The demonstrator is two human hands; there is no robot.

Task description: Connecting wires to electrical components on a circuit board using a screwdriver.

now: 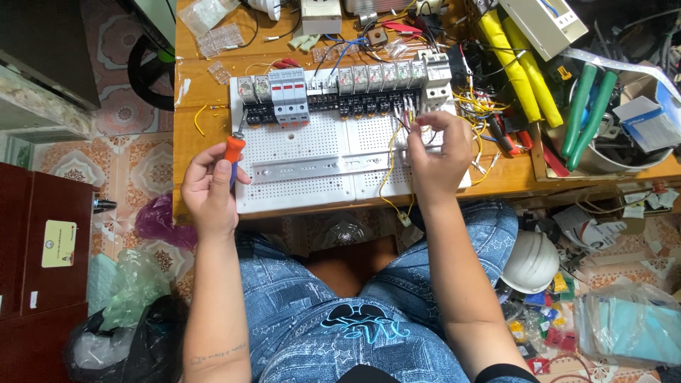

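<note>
An orange-handled screwdriver (235, 150) is gripped in the left hand (210, 186) (tip up) over the white perforated panel (312, 152). Yellow wires (394, 152) are pinched by the right hand (438, 152) just below the relay row (376, 79). The panel lies on a wooden bench (206, 85).

Head camera looks straight down, close over the seated person's lap, at panel (333, 152) and bench (206, 92); one view only.

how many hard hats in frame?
1. A white hard hat lies on the floor by the person's right knee, below the bench edge. More could be hidden under the floor clutter.
</note>
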